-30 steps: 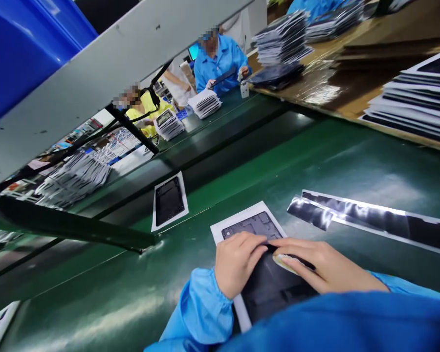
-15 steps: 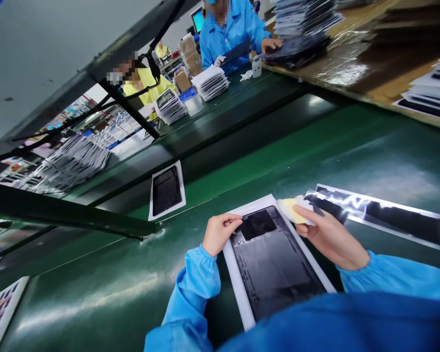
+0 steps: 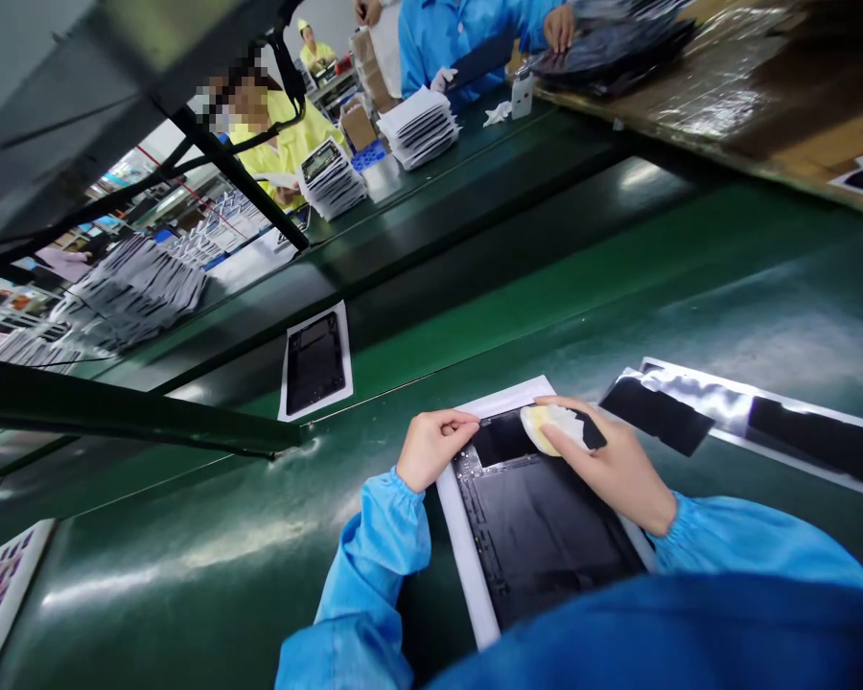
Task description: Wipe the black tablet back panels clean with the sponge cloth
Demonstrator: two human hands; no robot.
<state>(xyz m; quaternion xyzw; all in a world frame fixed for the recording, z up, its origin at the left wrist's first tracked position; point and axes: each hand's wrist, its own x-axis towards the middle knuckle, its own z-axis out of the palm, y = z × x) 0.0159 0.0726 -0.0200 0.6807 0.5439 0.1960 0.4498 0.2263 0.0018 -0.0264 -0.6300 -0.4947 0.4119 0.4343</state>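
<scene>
A black panel [image 3: 539, 522] lies on a white sheet [image 3: 461, 546] on the green belt in front of me. My left hand [image 3: 431, 448] is curled at the sheet's far left corner, fingers pinching its edge. My right hand [image 3: 608, 465] presses a small yellowish pad [image 3: 547, 426] with a dark strip onto the panel's far end, fingers closed round it.
A long shiny strip with black pieces [image 3: 748, 422] lies to the right. Another black panel on white [image 3: 314, 362] sits further up the belt. Stacks of panels [image 3: 417, 126] and other workers [image 3: 467, 34] line the far side. A dark metal bar [image 3: 129, 412] crosses at left.
My right hand moved the pad from the strip at the right back onto the panel's far end. My left hand stayed at the sheet's corner. The view shifted slightly.
</scene>
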